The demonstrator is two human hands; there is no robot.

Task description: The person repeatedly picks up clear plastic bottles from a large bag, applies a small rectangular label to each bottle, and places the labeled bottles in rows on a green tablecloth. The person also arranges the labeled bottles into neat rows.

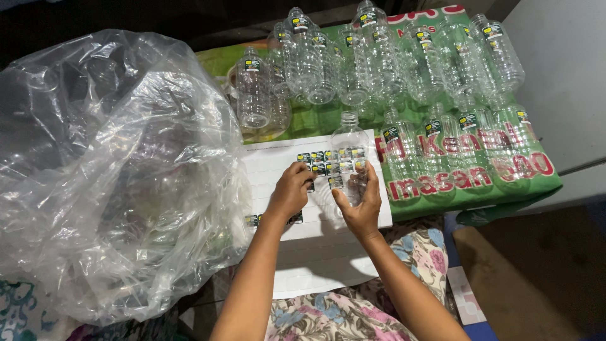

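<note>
Green printed cloth carries rows of labelled bottles far off. Nearer, the right hand (361, 203) grips a clear bottle (349, 158), neck pointing away, while the left hand (291, 189) pinches a sticker (309, 186) off the sticker sheet (271, 170) just left.

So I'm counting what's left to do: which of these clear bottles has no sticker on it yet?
The clear bottle in the right hand, held over the white sticker sheet. The bottles lying on the green bag each show a small label; the left hand is at the sheet.

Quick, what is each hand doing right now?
Left hand: fingers pinched at a small label on the white sticker sheet.
Right hand: closed around a clear plastic bottle.
</note>
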